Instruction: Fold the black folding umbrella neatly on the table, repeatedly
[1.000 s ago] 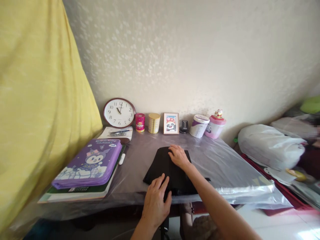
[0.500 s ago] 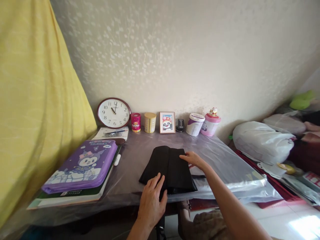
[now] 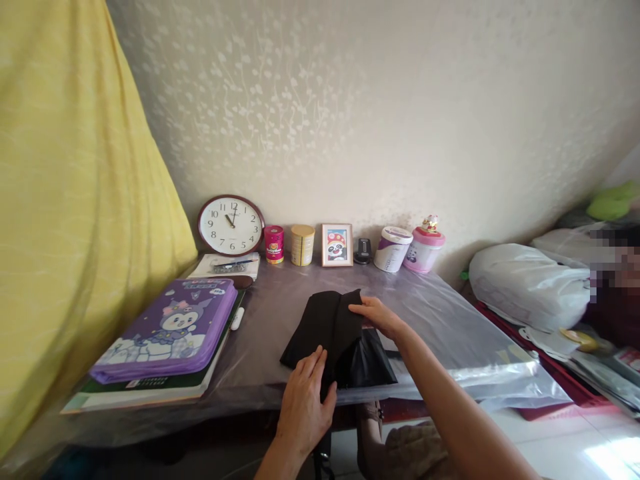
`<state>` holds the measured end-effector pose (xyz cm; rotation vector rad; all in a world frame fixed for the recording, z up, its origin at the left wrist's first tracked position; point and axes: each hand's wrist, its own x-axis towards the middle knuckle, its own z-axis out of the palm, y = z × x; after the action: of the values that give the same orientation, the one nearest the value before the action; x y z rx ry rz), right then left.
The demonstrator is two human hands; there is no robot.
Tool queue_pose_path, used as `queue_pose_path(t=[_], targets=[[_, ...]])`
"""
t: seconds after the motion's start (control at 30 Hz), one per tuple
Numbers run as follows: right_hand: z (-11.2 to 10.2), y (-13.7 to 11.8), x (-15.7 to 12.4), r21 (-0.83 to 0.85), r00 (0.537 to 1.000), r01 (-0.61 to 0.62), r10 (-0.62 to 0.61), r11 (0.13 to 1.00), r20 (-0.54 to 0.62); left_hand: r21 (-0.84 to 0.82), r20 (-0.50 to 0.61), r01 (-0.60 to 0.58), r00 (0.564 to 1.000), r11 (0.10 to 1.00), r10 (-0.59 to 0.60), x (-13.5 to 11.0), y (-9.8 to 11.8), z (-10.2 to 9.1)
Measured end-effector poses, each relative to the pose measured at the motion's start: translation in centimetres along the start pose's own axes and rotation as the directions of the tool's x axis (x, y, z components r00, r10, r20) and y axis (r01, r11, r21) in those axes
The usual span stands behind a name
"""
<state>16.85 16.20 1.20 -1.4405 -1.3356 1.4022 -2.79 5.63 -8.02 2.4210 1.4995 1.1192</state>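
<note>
A folded black cloth (image 3: 320, 320) lies on the plastic-covered table near its front edge, with a lengthwise fold down its middle. My right hand (image 3: 379, 316) pinches the far right part of this cloth and lifts that flap over toward the middle. Under the raised flap a shinier black layer (image 3: 373, 360) shows on the right. My left hand (image 3: 304, 393) rests on the near part of the cloth, fingers stretched and thumb apart. Below it, a black strap (image 3: 324, 447) hangs past the table edge.
On the left, a purple cartoon case (image 3: 170, 327) lies on books beside a white marker (image 3: 237, 319). Along the wall stand a clock (image 3: 231, 225), tins, a picture frame (image 3: 337, 245) and tubs. White bags (image 3: 530, 283) and a partly visible person are at the right.
My right hand has folded the cloth's right flap leftward, uncovering the shinier layer beneath. My left hand stays on the cloth's near part. Someone has come into view at the far right.
</note>
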Motion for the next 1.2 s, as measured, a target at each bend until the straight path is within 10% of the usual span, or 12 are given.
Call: queue_pose_path(t=[0.63, 0.87, 1.2], targets=[[5.5, 0.7, 4.1, 0.247, 0.991, 0.127, -0.13, 0.961, -0.006, 0.016, 0.054, 0.071, 0.996, 0.997, -0.072, -0.1, 0.3, -0.5], [6.5, 1.2, 5.1, -0.104, 0.978, 0.187, -0.195, 0.977, -0.075, 0.071, 0.095, 0.105, 0.989, 0.992, -0.111, 0.2, 0.7, -1.0], [8.2, 0.9, 5.6, -0.61, 0.943, 0.268, -0.334, 0.746, 0.005, 0.185, 0.004, 0.073, 0.997, 0.98, -0.075, 0.0, 0.4, -1.0]])
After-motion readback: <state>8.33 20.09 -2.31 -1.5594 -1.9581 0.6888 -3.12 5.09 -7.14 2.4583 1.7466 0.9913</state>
